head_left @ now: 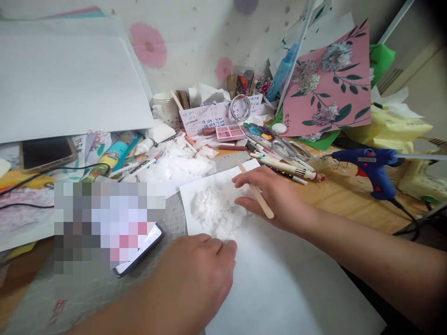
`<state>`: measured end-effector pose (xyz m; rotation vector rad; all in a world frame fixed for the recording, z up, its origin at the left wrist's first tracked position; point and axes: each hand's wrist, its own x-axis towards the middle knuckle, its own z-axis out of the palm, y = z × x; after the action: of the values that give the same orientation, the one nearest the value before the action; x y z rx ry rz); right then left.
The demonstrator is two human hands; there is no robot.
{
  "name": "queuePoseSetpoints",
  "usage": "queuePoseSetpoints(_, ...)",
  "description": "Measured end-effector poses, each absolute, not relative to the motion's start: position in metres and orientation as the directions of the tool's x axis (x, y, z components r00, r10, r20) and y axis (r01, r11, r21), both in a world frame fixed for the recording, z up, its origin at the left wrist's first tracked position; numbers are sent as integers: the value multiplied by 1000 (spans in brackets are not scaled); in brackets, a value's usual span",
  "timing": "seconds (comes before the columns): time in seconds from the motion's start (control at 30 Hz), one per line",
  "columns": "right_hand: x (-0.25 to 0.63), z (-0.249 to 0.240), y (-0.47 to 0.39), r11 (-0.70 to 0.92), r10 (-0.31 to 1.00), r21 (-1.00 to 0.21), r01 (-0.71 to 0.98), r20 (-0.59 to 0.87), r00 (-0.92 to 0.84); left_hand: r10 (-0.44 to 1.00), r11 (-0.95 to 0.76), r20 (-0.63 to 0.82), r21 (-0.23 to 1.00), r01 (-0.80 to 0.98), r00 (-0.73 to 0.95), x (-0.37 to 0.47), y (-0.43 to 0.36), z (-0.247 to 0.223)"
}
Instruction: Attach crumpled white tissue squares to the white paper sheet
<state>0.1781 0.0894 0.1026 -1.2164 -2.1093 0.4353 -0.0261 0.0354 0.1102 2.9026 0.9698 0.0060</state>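
Observation:
A ruffled white flower (209, 207) of thin petals lies on a white sheet of paper (275, 274). My left hand (206, 265) is at the flower's near edge, its fingers curled and pressed together; whatever may be between the fingertips is hidden. From the right, my right hand (268, 193) reaches over the flower's far side. A flat wooden craft stick (261, 201) is tucked in that hand, slanting across it, while the thumb and forefinger are apart beside the petals.
Left of my hands, a phone (152, 239) lies on a grey cutting mat (171, 216), partly pixelated. A blue glue gun (373, 165) stands at right. Behind are white scraps (174, 165), pens (286, 167), scissors (289, 148) and a pink flower picture (331, 88).

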Motion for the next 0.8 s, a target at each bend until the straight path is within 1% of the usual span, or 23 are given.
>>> queuePoseSetpoints(0.13, 166, 105, 90, 484, 875, -627, 610, 352, -333, 594, -797, -53, 100, 596, 803, -25, 35, 112)
queuePoseSetpoints(0.17, 166, 108, 86, 482, 876, -654, 583, 336, -346, 595, -795, -58, 104, 598, 801, -25, 35, 111)
queuePoseSetpoints(0.2, 167, 111, 82, 465, 879, -706, 534, 296, -375, 594, -796, -58, 104, 597, 802, -25, 36, 111)
queuePoseSetpoints(0.27, 171, 117, 70, 359, 875, -850, 386, 163, -457, 592, -796, -63, 111, 595, 803, -26, 36, 111)
queuePoseSetpoints(0.33, 175, 118, 59, 174, 862, -951, 254, 23, -506, 600, -785, -81, 133, 605, 796, -25, 37, 112)
queuePoseSetpoints(0.37, 177, 116, 55, 100, 864, -969, 228, -29, -503, 611, -771, -95, 152, 618, 786, -25, 38, 113)
queuePoseSetpoints(0.4, 178, 113, 52, 60, 874, -971, 232, -61, -482, 625, -752, -114, 176, 635, 772, -25, 38, 113)
queuePoseSetpoints(0.47, 179, 103, 48, 31, 901, -961, 274, -92, -425, 655, -706, -165, 215, 675, 737, -24, 40, 114)
queuePoseSetpoints(0.57, 178, 91, 46, 82, 915, -949, 305, -50, -400, 690, -638, -223, 261, 724, 689, -24, 42, 112)
queuePoseSetpoints(0.63, 178, 87, 46, 190, 904, -931, 313, 42, -425, 708, -612, -225, 276, 741, 669, -24, 44, 110)
queuePoseSetpoints(0.73, 180, 88, 44, 393, 859, -849, 354, 200, -472, 718, -623, -193, 248, 742, 668, -21, 45, 106)
queuePoseSetpoints(0.8, 183, 92, 41, 476, 837, -790, 386, 271, -476, 718, -649, -147, 211, 731, 680, -19, 44, 104)
